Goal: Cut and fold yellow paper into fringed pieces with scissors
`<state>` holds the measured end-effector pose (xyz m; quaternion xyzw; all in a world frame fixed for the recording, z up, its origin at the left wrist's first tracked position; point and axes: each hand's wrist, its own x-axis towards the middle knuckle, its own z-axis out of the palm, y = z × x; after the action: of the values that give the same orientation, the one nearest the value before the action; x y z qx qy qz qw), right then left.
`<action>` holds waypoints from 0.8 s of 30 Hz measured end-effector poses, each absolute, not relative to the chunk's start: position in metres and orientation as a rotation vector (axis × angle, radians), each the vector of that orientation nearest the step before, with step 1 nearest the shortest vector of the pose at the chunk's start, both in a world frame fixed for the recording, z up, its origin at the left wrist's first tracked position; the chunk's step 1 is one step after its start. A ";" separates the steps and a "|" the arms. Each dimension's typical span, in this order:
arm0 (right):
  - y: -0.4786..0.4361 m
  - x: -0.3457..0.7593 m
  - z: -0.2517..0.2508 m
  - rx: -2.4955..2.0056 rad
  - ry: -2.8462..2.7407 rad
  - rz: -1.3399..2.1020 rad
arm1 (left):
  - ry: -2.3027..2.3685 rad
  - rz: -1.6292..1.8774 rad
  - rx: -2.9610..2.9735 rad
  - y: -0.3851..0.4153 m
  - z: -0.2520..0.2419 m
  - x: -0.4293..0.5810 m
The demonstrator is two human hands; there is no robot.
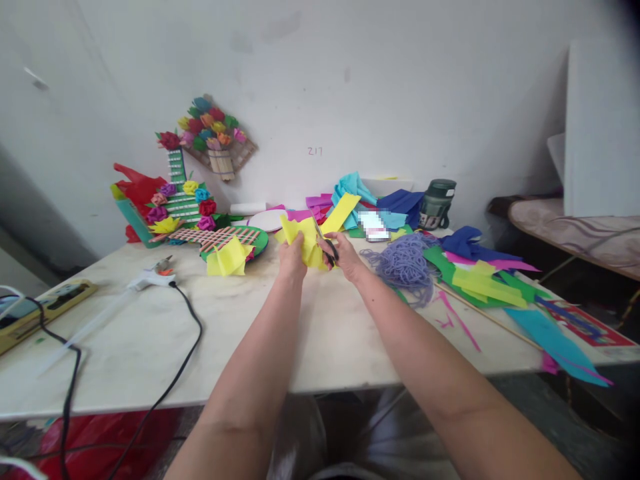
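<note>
Above the middle of the table, my left hand (293,256) is closed on a sheet of yellow crepe paper (311,245). My right hand (345,255) grips a pair of scissors (330,252) by its dark handles. The scissor blades point up and away, against the right side of the yellow paper. Whether the blades are apart cannot be made out. Another piece of yellow crepe paper (229,257) lies to the left, on a green paper-covered base with crossed pink sticks (220,236).
A white glue gun (155,277) with a black cord and a power strip (45,312) lie on the left. Craft paper flowers (190,187) stand behind. Purple yarn (406,265), coloured paper (480,283), a thin stick (487,315) and a dark bottle (437,204) are on the right.
</note>
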<state>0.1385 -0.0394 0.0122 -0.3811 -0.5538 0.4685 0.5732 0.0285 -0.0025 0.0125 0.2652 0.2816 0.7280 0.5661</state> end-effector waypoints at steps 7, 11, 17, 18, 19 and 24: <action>-0.040 0.137 0.014 -0.909 -1.254 1.074 | 0.662 1.708 0.620 -0.004 0.014 0.029; -0.040 0.137 0.014 -0.904 -1.252 1.071 | 0.660 1.704 0.615 -0.003 0.013 0.029; -0.038 0.136 0.014 -0.897 -1.246 1.047 | 0.664 1.707 0.614 -0.002 0.012 0.029; -0.038 0.136 0.013 -0.893 -1.250 1.041 | 0.663 1.708 0.615 -0.002 0.013 0.029; -0.038 0.135 0.013 -0.891 -1.251 1.032 | 0.663 1.710 0.616 -0.003 0.013 0.029; -0.038 0.132 0.014 -0.935 -1.221 0.997 | 0.669 1.726 0.600 -0.005 0.014 0.029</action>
<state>0.1319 -0.0382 0.0141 -0.4046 -0.5286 0.4317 0.6087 0.0292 -0.0047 0.0142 0.2550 0.2843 0.7330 0.5629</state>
